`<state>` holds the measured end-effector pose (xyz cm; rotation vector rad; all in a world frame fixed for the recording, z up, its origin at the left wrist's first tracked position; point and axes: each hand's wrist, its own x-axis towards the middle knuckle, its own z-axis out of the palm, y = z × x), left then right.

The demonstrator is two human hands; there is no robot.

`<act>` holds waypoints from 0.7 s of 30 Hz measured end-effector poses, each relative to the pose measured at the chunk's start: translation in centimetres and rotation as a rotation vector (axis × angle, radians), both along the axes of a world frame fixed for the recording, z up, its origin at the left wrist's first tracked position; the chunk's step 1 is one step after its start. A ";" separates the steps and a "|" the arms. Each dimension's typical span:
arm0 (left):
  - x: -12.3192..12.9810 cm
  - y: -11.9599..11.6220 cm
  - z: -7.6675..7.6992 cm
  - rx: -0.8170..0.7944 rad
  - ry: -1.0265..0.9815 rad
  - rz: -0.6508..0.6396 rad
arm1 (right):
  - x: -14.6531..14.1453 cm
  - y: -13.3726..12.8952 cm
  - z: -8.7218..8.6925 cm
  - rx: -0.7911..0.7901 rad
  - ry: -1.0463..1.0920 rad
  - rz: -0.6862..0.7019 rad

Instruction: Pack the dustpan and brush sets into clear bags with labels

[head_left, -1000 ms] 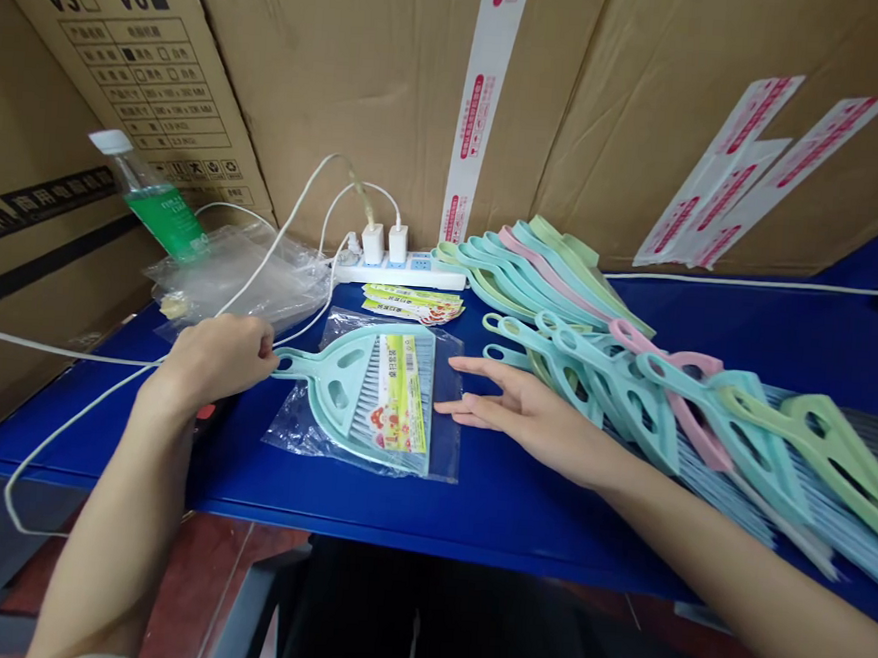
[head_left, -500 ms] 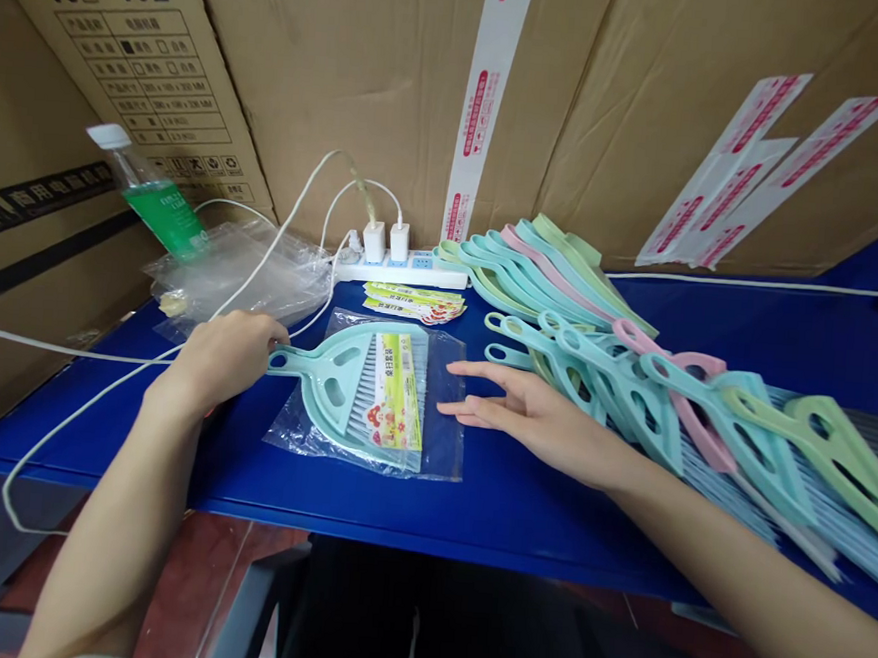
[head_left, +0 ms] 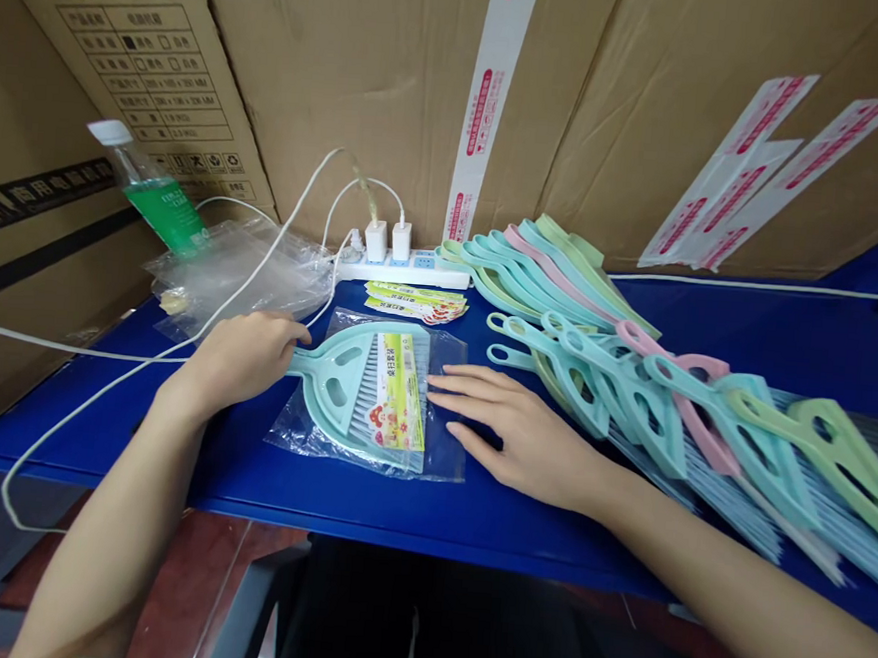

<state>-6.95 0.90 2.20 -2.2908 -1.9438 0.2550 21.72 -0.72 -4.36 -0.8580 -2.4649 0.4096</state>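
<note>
A light-blue dustpan (head_left: 319, 413) with a small brush (head_left: 363, 404) nested in it lies on a clear plastic bag (head_left: 441, 459); whether it is wholly inside the bag is hard to see. A yellow-green printed card (head_left: 399, 391) rests on the bristles. At the handle end, my left hand (head_left: 252, 361) is closed with its fingers over the handles, hiding their tips. My right hand (head_left: 511, 429) is open, palm down, fingers spread over the bag's right part, with the fingertips at the dustpan's wide edge.
Several brushes (head_left: 659, 415) lie to the right, with stacked dustpans (head_left: 541, 266) behind them. Printed cards (head_left: 415, 304) lie before a power strip (head_left: 443, 274). Plastic bags (head_left: 263, 267), a green-labelled bottle (head_left: 162, 211) and a white cable (head_left: 263, 262) are at left. Cardboard boxes (head_left: 382, 74) stand behind.
My left hand has shifted right, further over the handles. My right hand has turned palm down and its fingers have moved left to the dustpan's wide edge.
</note>
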 end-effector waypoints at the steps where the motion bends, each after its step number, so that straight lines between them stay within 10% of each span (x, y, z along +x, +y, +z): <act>1: 0.1 0.0 0.0 -0.006 0.005 0.010 | 0.0 0.0 0.0 0.005 -0.026 0.022; 21: 0.6 0.0 -0.1 -0.039 0.056 0.016 | -0.6 -0.8 0.3 0.072 -0.253 0.120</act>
